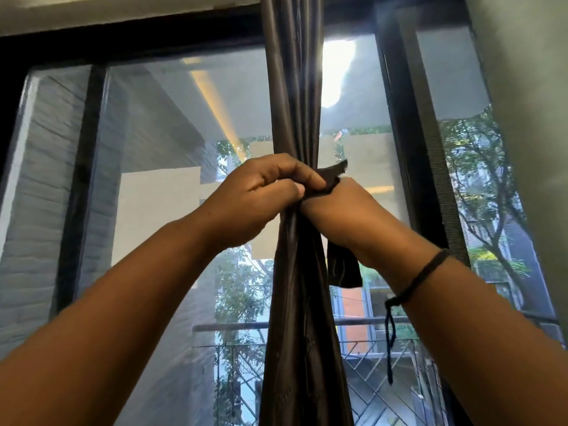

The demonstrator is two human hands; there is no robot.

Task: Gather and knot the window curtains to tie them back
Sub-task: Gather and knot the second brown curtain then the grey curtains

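**Tying the Curtain in the Middle of the Window**

The dark curtain is hanging straight down in the middle of the window, bunched into one thin bundle. It is looking soft, thin and a bit shiny, so it is probably light and may be slippery. The best place to hold it seems to be the squeezed part, where both hands are meeting.

The left hand is reaching up with its fingers curled, pinching a dark strip of cloth against the bundle. The right hand is coming in from the right, just beside the left one. Its fingers are hiding behind the curtain, so I cannot tell what they are holding. Another strip end is hanging below the right wrist. A dark string band is sitting on that wrist.
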